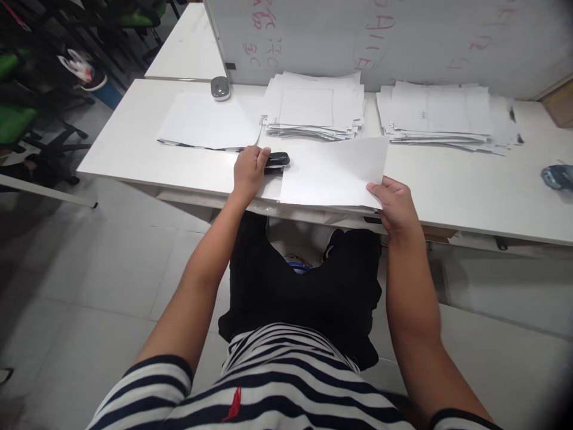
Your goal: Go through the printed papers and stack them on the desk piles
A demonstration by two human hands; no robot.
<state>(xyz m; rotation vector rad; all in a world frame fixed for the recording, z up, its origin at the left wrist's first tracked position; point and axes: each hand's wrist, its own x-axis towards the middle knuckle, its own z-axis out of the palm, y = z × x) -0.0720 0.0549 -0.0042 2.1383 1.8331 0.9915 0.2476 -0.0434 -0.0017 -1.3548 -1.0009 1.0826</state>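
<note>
My left hand (250, 173) is closed around a black stapler (278, 160) near the front edge of the white desk. The stapler's front end points right and meets the left edge of some white paper (333, 170). At the paper's lower right corner, my right hand (394, 203) pinches it, thumb on top and fingers underneath. Whether it is one sheet or several I cannot tell. Left of the stapler lies a flat stack of white sheets (208, 119), with dark marks along its front edge.
Two piles of paper, a middle pile (313, 104) and a right pile (441, 110), lie along the whiteboard (313, 36). A small grey-topped device (220, 88) sits at the back left. Far right are a dark object (557, 177) and a cardboard box (559, 104).
</note>
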